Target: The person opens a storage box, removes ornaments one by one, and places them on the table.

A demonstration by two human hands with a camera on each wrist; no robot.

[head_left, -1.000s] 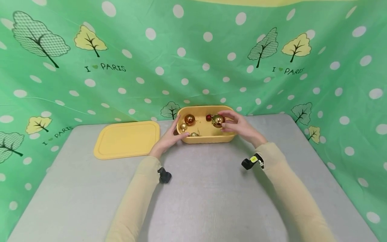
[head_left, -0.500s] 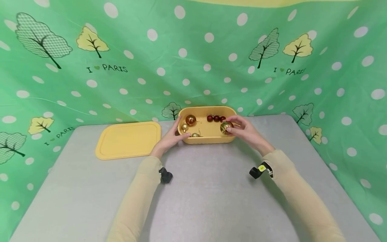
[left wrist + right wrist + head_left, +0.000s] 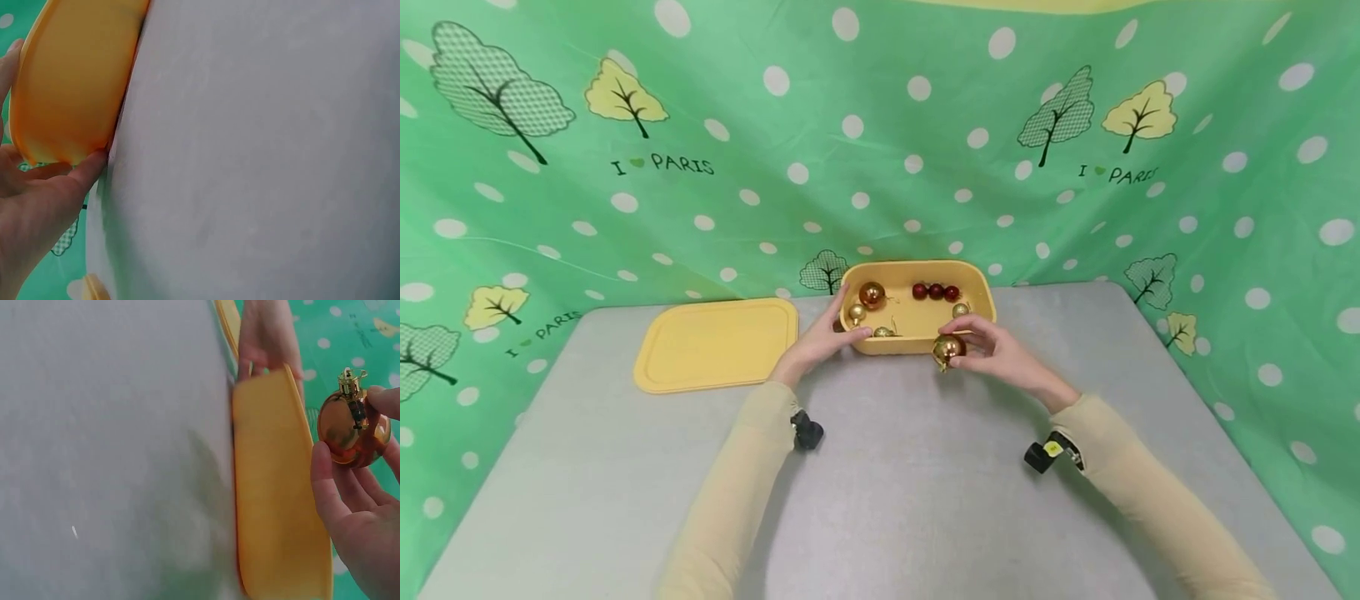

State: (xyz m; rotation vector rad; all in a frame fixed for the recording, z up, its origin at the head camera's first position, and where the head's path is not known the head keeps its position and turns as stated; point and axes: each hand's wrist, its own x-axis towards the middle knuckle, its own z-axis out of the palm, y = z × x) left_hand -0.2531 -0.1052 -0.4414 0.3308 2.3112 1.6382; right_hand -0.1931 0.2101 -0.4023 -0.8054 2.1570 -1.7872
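In the head view my right hand [image 3: 992, 354] pinches a shiny gold Christmas ball [image 3: 949, 350] just in front of the near rim of a yellow box. The right wrist view shows the ball's metal cap [image 3: 350, 381] and loop between thumb and fingers. At the left end of the yellow box [image 3: 917, 345], my left hand [image 3: 820, 343] grips its wall, thumb at the near corner. Inside lie an amber ball [image 3: 872, 295], a small gold ball [image 3: 857, 312], a glittery gold ball [image 3: 883, 332], another small gold ball [image 3: 960, 310] and a row of dark red balls [image 3: 936, 292].
A yellow lid [image 3: 718, 346] lies flat on the grey table [image 3: 895, 475], left of the box. Right behind the box hangs a green dotted curtain [image 3: 880, 150], which also runs along both sides.
My right hand has lifted the gold Christmas ball out of the box, first rightward, then toward me over the near rim. The red balls have come into view. My left hand stays on the box.
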